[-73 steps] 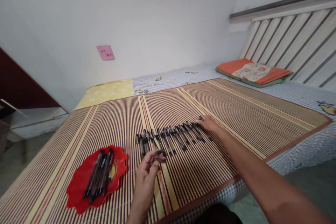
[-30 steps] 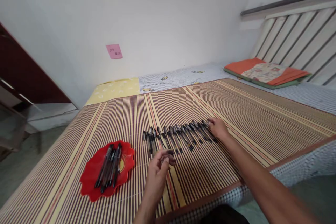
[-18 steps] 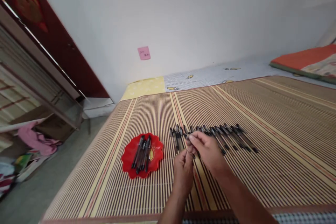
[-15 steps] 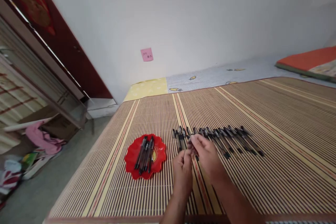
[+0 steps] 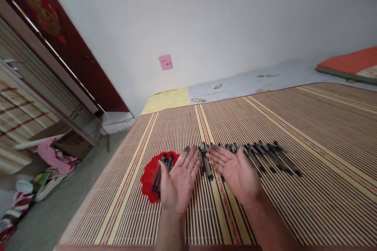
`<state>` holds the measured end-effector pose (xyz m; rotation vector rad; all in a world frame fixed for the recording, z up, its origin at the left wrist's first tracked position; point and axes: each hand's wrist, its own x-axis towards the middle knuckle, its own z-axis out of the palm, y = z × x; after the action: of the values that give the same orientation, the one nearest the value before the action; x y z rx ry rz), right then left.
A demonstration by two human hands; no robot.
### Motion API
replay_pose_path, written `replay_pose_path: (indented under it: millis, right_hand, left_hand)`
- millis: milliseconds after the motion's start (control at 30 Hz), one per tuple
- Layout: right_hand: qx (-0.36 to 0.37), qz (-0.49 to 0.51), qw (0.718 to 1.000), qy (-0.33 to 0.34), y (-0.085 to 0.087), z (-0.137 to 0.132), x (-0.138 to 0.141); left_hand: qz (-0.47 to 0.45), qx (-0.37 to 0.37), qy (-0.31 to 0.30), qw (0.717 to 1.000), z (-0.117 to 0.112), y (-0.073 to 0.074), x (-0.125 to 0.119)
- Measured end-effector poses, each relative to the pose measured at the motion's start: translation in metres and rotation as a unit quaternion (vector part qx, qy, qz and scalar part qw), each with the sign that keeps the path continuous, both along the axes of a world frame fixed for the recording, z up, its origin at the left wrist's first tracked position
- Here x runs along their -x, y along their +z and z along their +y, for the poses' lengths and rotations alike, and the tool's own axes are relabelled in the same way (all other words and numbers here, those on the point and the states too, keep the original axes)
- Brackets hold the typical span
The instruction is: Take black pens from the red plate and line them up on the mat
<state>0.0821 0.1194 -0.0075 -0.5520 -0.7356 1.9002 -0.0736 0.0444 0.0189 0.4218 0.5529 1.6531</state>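
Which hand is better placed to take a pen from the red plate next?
Probably the left hand: open, empty and nearer the red plate; the right hand, also empty, is farther across.

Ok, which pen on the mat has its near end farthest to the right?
The outermost pen on the striped mat, farthest from the red dish: its dark near tip lies further right than any other pen's.

Everything is pointing to a home bedroom: a striped mat (image 5: 294, 125) is lying across a bed (image 5: 167, 100) spread with a patterned sheet (image 5: 226, 91), layered orange cloth (image 5: 352, 62) is resting at the far right, a red ornament (image 5: 44, 13) is decorating a dark red door (image 5: 100, 82), and checked fabric (image 5: 22, 111) is hanging above pink cloth (image 5: 57, 160).
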Motion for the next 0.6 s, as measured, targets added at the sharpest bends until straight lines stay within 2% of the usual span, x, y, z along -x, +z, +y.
replay_pose_path:
  millis: [100,167,233,267,300,367,400,467,600]
  right_hand:
    - [-0.027,-0.013,1.0,0.002,0.005,-0.003,-0.004]
    - [-0.034,-0.02,0.999,-0.001,0.004,-0.004,-0.008]
    - [-0.027,-0.026,0.999,-0.002,-0.001,-0.003,-0.012]
    - [-0.02,-0.032,0.999,-0.003,-0.005,-0.002,-0.014]
    - [-0.014,-0.042,0.999,-0.005,-0.01,0.0,-0.015]
    - [-0.009,-0.069,0.997,-0.013,-0.021,0.003,-0.015]
    - [-0.009,-0.083,0.996,-0.022,-0.027,0.004,-0.014]
    - [-0.008,-0.103,0.994,-0.04,-0.035,0.006,-0.009]
    - [0.006,-0.119,0.992,-0.046,-0.043,0.003,0.001]
  left_hand:
    - [0.018,0.002,-0.011,1.0,0.001,0.0,-0.003]
    - [0.066,0.011,0.002,0.998,0.0,-0.001,0.005]
    - [0.18,0.044,0.061,0.981,-0.002,-0.004,0.025]
    - [0.266,0.074,0.108,0.955,-0.003,-0.008,0.037]
    - [0.367,0.116,0.185,0.904,-0.004,-0.012,0.05]
    - [0.535,0.173,0.295,0.772,-0.007,-0.021,0.074]
    - [0.599,0.197,0.312,0.711,-0.009,-0.025,0.083]
    - [0.69,0.237,0.29,0.619,-0.009,-0.032,0.094]
    - [0.816,0.278,0.187,0.472,-0.005,-0.039,0.09]
